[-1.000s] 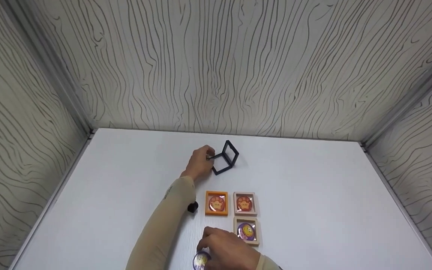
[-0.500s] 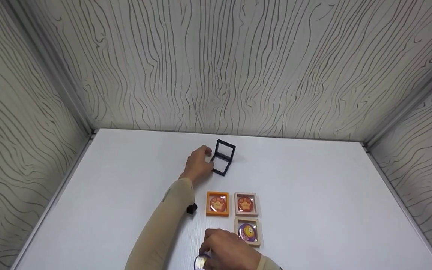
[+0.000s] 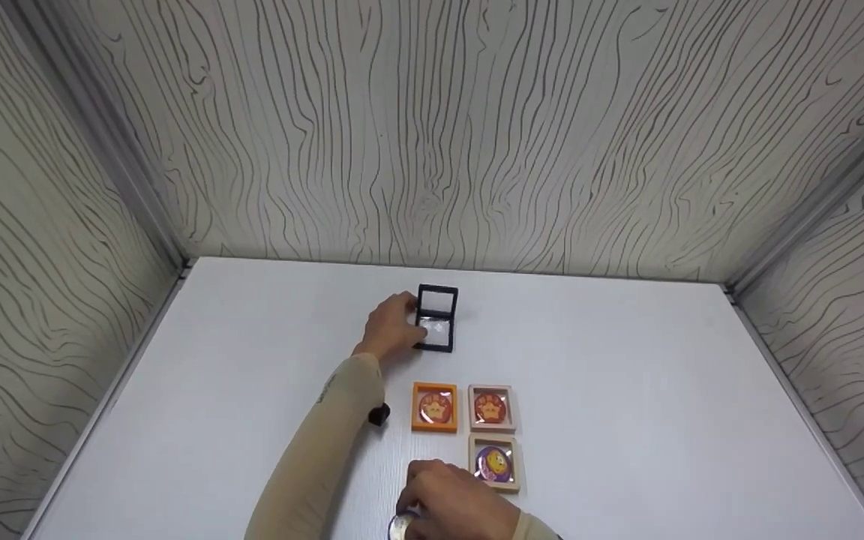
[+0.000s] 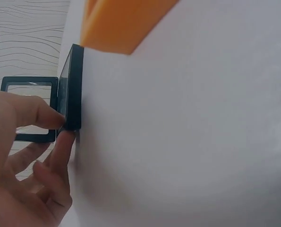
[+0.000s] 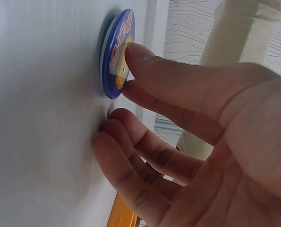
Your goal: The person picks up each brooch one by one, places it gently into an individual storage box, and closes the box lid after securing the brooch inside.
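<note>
In the head view my left hand [image 3: 391, 326] is at the left side of a black hinged display frame [image 3: 436, 348] near the back of the table. Its lid stands up and its lower half lies low over the table. The left wrist view has my thumb on the clear film and a finger under the edge, pinching a corner of the black frame [image 4: 75, 87]. At the front, my right hand [image 3: 451, 499] holds a round purple-rimmed badge [image 5: 117, 54] between thumb and index finger. The badge is close to the table, thumb on its printed face, other fingers loosely bent.
Mid-table lie an orange frame [image 3: 434, 429] and a pale pink frame [image 3: 491, 388], each with a red star badge. Below the pink one is a beige frame [image 3: 517, 465] with a purple badge, right by my right hand. Patterned walls [image 3: 432, 135] enclose the table.
My left hand has turned the black frame so its open lid now faces me squarely, and shifted it slightly left. My right hand stays in place with the badge, which shows slightly less.
</note>
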`<state>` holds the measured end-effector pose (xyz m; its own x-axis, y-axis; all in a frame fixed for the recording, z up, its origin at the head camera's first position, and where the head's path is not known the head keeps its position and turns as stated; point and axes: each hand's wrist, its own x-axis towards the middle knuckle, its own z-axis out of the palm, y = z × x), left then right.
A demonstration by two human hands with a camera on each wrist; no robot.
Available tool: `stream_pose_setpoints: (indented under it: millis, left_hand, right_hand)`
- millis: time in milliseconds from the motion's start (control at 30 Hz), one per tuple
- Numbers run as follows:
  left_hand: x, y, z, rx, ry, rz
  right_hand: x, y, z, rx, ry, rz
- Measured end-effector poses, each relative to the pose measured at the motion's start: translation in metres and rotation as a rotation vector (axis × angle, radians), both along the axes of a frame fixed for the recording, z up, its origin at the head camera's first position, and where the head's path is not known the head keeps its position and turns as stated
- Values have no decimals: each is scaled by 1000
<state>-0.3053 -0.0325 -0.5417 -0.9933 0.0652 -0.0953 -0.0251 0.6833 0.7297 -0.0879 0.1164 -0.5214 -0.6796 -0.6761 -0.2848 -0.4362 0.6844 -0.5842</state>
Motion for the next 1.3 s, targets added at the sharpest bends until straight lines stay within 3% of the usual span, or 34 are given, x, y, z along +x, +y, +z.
stream_pose_setpoints:
  millis: [167, 433, 533, 700, 967, 1300]
  left_hand:
    - [-3, -3, 1, 2, 4, 8]
    - [-4, -2, -1, 72, 33, -62]
    - [-5, -4, -3, 86, 42, -68]
    - [-4, -12, -3, 91, 50, -68]
    - [4, -28, -2, 66, 81, -81]
    - [25, -46, -3, 70, 56, -102]
  right_hand:
    - [0, -1, -2, -1, -1, -5]
    - [-1, -1, -1, -20, -147, -65]
    - [-1, 0, -2, -32, -128, -53]
    - [-4, 1, -3, -63, -170, -49]
    - [-8, 7, -4, -103, -274, -103]
    - [-8, 8, -5, -116, -273, -91]
